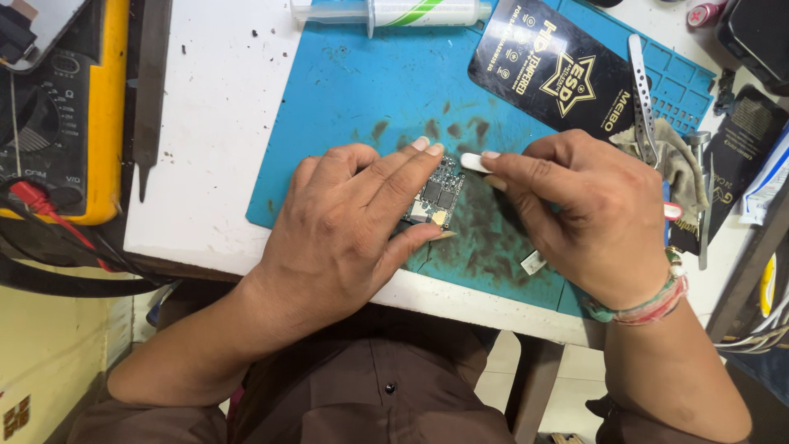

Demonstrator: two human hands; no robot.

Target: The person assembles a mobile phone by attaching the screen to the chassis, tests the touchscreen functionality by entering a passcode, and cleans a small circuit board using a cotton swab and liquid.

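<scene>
White tabletop [205, 123] runs under everything, and on it lies a blue work mat [362, 90], stained with dark smudges near its middle. At the far left sits a yellow meter [103, 107] with a red lead, and a long grey file [150, 82] lies beside it on the white surface. A black card [567, 74] rests on the mat's upper right part, with a pair of metal tweezers [643, 90] just beside it and a greyish rag [678, 160] under the tweezers' lower end. A syringe [394, 11] with a green stripe lies along the mat's top edge.

On the mat's middle, the left hand [345, 230] presses flat, its fingers pinning a small circuit board [436, 196]. The board is dark, narrow, and packed with tiny square chips and silvery parts, with a pale gold patch at its near end. The right hand [592, 214], wearing a beaded bracelet [649, 308] at the wrist, is curled closed around a slim white tool [475, 163], whose tip meets the board's upper right corner.
</scene>
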